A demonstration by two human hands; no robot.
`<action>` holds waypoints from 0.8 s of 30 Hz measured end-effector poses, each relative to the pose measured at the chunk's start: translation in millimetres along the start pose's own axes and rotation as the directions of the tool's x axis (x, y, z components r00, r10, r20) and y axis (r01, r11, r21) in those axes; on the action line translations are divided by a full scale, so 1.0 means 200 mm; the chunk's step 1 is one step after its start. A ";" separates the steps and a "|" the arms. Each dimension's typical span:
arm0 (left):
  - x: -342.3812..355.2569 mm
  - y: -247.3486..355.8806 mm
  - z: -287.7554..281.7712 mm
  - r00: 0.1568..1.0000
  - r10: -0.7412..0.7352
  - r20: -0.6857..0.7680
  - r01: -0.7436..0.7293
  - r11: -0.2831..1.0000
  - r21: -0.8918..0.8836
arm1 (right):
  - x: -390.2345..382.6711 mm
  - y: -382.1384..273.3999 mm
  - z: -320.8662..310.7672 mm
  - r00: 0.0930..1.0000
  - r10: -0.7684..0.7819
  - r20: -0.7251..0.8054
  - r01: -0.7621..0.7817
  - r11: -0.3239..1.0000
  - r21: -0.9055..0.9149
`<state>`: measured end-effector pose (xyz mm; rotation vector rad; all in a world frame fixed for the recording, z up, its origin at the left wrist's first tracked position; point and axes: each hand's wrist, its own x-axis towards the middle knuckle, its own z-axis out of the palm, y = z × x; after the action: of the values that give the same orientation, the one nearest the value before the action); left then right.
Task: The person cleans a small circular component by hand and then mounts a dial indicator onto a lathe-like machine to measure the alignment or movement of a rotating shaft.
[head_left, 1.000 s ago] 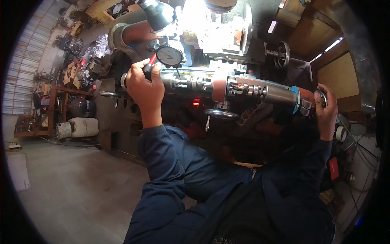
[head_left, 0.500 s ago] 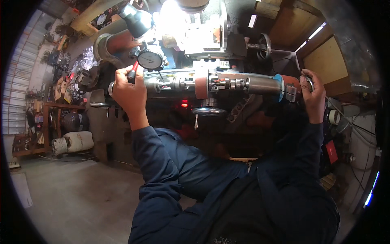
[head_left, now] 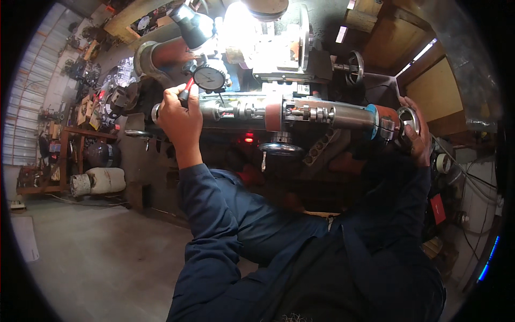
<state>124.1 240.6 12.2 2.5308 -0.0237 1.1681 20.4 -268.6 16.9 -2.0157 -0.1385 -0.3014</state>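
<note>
My left hand [head_left: 182,115] is closed around a slim red and black marker-like stick [head_left: 188,90]. Just beyond its tip is a round dial indicator [head_left: 210,79], whose thin probe reaches down to a shaft with several lobes or journals [head_left: 308,113]. This crankshaft-like part lies crosswise in the machine, running through a reddish-brown collar [head_left: 274,112]. At the machine's right end, my right hand [head_left: 419,134] wraps round a shiny metal ring-shaped wheel [head_left: 407,124], thumb in front and fingers behind its rim. Next to it is a reddish housing with a blue edge [head_left: 374,121].
A chrome handwheel [head_left: 280,148] juts toward me below the shaft. A bright lamp [head_left: 191,27] hangs over the back. Another handwheel [head_left: 354,68] sits at the far right. Metal parts crowd the left, near a white cylinder [head_left: 107,181] on the floor.
My right hand has slid down and opened wider around the ring-shaped wheel, which shows more now. My left hand keeps its grip on the stick. The whole view has shifted slightly.
</note>
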 end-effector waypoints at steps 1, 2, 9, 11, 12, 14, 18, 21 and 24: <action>0.00 0.00 0.00 1.000 0.010 0.002 -0.010 1.000 -0.008 | 0.00 0.02 0.00 1.000 0.018 0.003 -0.018 0.998 0.054; 0.00 0.00 0.01 1.000 0.019 0.005 -0.019 1.000 -0.016 | 0.00 0.03 0.00 0.999 0.036 0.008 -0.037 0.994 0.106; -0.05 -0.02 0.06 0.951 0.142 -0.276 -0.170 0.982 -0.080 | -0.05 0.08 -0.03 0.954 0.291 0.071 -0.298 0.899 0.321; -0.07 0.00 0.05 0.932 0.020 -0.361 -0.099 0.974 -0.203 | -0.05 0.09 -0.04 0.939 0.337 0.060 -0.339 0.891 0.302; -0.07 0.02 0.03 0.898 -0.109 -0.426 -0.041 0.944 -0.329 | -0.04 0.08 -0.04 0.922 0.384 0.048 -0.381 0.880 0.284; -0.11 0.10 -0.14 0.899 -0.260 -0.352 0.086 0.894 -0.441 | -0.05 0.03 -0.02 0.914 0.405 0.007 -0.394 0.884 0.252; -0.21 0.19 -0.71 0.874 -0.380 0.302 0.473 0.808 -0.352 | -0.04 0.01 -0.04 0.915 0.404 0.001 -0.401 0.909 0.114; -0.40 0.33 -0.84 0.682 -0.445 0.580 0.575 0.816 -0.051 | -0.05 0.04 -0.06 0.935 0.355 -0.019 -0.350 0.928 0.128; -0.62 0.45 -0.91 0.568 -0.350 0.745 0.497 0.867 0.028 | -0.02 0.02 -0.05 0.952 0.304 0.027 -0.305 0.939 0.161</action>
<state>-104.9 199.3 56.9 2.4456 0.2588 -0.0929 16.0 -279.3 15.7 -1.8404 0.1449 -0.0877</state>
